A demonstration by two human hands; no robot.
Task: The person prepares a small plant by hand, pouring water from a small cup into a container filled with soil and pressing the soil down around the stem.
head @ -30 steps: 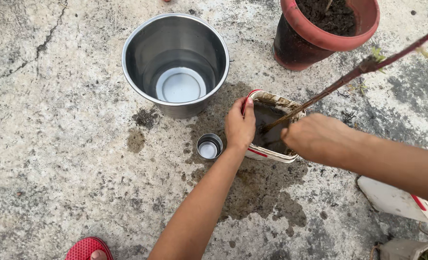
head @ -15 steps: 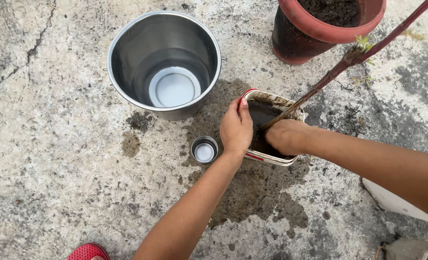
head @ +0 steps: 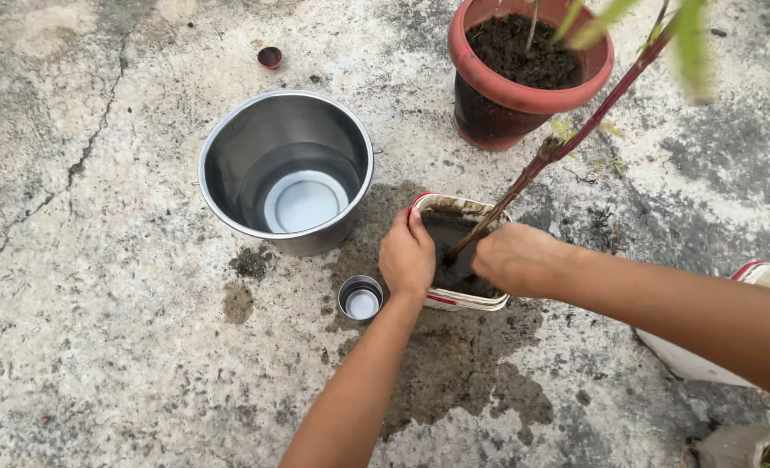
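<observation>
Over on the far left, a small dark red cap (head: pixel 270 57) lay alone on the cracked concrete floor (head: pixel 99 347). Next along, a big steel bucket (head: pixel 286 170) stood upright, shiny inside, and just near of it sat a little steel cup (head: pixel 361 298). Then the action: the left hand (head: pixel 407 256) cupped the left rim of a white tub (head: pixel 460 251) with a red edge stripe, fingers curled over the wall, seemingly to steady it. Inside, dark wet soil held a reddish plant stem (head: pixel 567 147) leaning up to the right. The right hand (head: pixel 513 258) pressed down by the stem's base; how tightly it closed I couldn't tell. Far right, a red clay pot (head: pixel 528 74) of soil, and another white container (head: pixel 766 286) at the edge.
</observation>
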